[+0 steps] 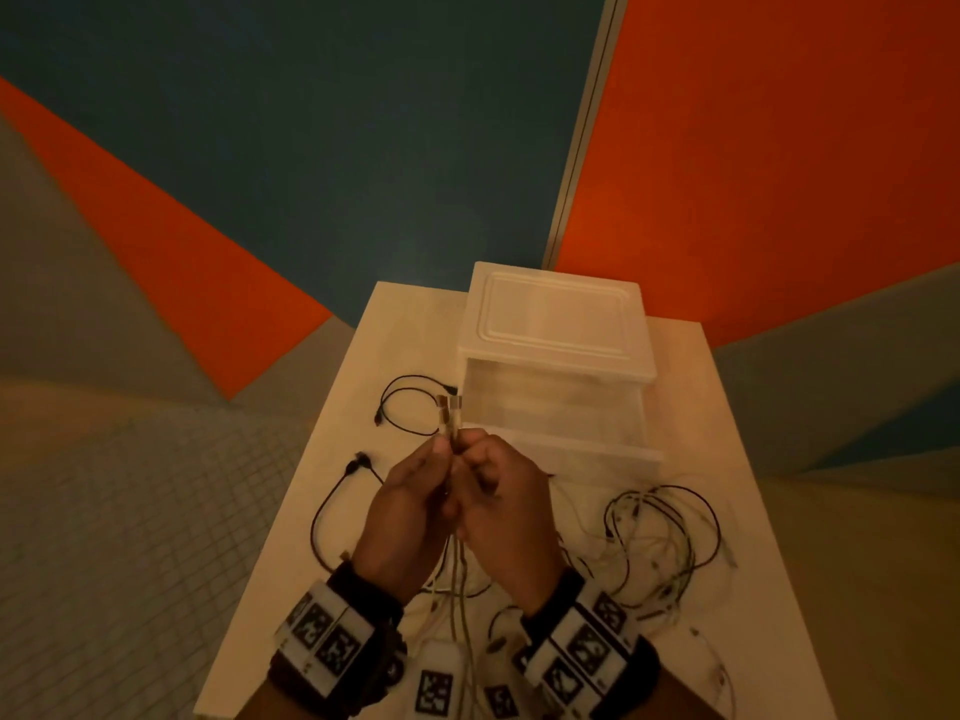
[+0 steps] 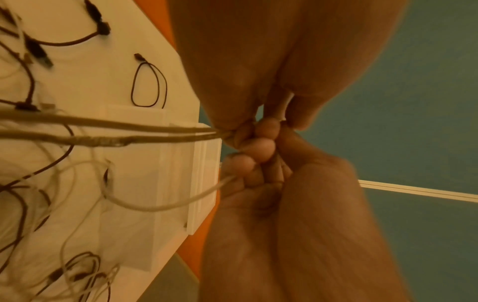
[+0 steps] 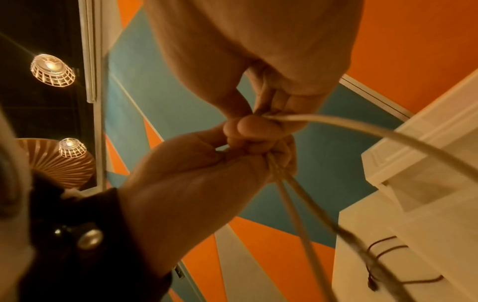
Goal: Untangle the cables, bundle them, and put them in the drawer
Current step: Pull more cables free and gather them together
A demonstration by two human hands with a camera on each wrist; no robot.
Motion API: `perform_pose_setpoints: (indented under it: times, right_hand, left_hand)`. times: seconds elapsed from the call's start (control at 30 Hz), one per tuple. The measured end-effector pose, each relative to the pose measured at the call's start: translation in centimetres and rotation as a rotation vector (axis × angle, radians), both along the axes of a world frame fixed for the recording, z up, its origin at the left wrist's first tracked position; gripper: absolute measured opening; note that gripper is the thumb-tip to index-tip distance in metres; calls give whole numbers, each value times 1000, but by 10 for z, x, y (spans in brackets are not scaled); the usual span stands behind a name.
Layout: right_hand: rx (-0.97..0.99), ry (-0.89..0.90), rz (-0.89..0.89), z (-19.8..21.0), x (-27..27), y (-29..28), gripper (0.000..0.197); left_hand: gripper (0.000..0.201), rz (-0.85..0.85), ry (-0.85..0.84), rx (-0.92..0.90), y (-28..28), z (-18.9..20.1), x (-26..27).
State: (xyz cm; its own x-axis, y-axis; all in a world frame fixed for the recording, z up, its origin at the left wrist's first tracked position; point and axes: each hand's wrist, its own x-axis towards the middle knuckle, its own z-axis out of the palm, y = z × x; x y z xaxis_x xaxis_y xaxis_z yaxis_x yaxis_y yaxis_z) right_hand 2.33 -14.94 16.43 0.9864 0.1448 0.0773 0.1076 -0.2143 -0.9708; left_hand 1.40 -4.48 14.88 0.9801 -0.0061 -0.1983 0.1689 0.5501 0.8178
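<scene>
Both hands meet over the middle of the desk (image 1: 332, 459), thumbs and fingers pinched together on one pale cable (image 1: 457, 579). Left hand (image 1: 402, 511) and right hand (image 1: 501, 506) touch at the fingertips. The cable's two connector ends (image 1: 450, 415) stand up side by side just above the pinch, pointing to 12 o'clock. Its two strands hang down between the wrists toward 6 o'clock.

Left wrist view: curled fingers (image 2: 264, 147) clamp the doubled strands, which run off toward the desk. Right wrist view shows the same clamp, with a third length looping away from the right hand.

Step in hand, by my reading: bundling. The ends are matched and the cable is doubled, so this one looks freed from the rest.

Elsewhere:
- Tangled heap (image 1: 665, 543) of dark and pale cables at 3 o'clock of the hands, still knotted.
- Two short black cables at 10 o'clock: one loop (image 1: 410, 405) near the drawer unit, one (image 1: 337, 506) nearer the desk's left edge.
- Clear plastic drawer unit (image 1: 556, 324) at 12 o'clock, its drawer (image 1: 566, 428) pulled out toward the hands, just beyond the connector ends.

Next move likely calls for one hand to hold the paired ends firm while the other draws the hanging strands into coils. The slack must stay clear of the heap at 3 o'clock or it may snag again. The drawer is open, so the drop is short.
</scene>
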Motion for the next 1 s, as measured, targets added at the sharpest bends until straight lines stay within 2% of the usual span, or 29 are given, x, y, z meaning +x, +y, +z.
perform_pose_setpoints:
  times: [0.1,0.17,0.23,0.37,0.5,0.63,0.73,0.87,1.0]
  right_hand:
    - [-12,16,41,-9,-3,-4,17]
    - [-58,11,147,-18,-9,-14,26]
    - [-80,13,227,-27,-17,-25,27]
    - [13,68,188,-37,-22,-34,26]
    - [77,177,275,-34,-16,-44,31]
    - [-34,222,408,-56,-22,-85,33]
    - [-93,330,366,-77,-30,-125,34]
    - [-134,479,204,-98,-44,-179,34]
    - [-164,556,169,-110,-57,-208,34]
  left_hand:
    - [32,18,13,10,-3,1,0]
    - [31,50,7,11,0,-1,4]
    - [31,70,-7,38,5,-3,7]
    - [29,-8,-19,65,-6,-6,4]
    - [27,60,-37,-54,-4,-3,9]
    - [28,183,-67,-217,32,-2,26]
    - [30,216,-93,-242,62,2,31]
    - [36,279,-105,-263,90,9,32]
    - [35,291,-79,-250,90,7,28]
